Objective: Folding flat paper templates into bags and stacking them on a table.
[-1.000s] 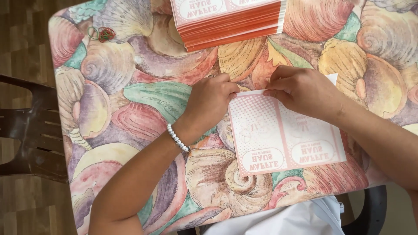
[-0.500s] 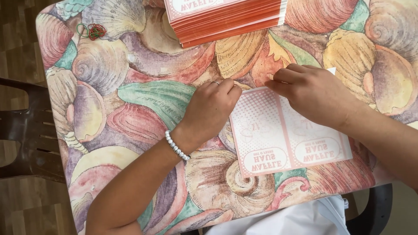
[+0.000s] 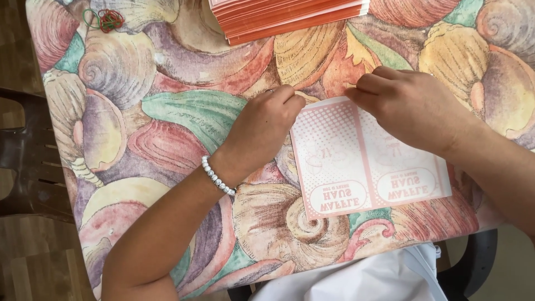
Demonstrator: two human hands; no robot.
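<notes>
Both hands pinch a flat pink paper sheet (image 3: 365, 161).
Left hand (image 3: 262, 125) fingers and right hand (image 3: 409, 106) fingers hold its 12 o'clock edge on the counter (image 3: 167, 128).

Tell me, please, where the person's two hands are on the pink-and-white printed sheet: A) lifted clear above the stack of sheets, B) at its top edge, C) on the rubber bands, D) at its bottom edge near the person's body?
B: the left hand and right hand both pinch the far edge of the printed sheet lying on the shell-patterned tablecloth.
</notes>
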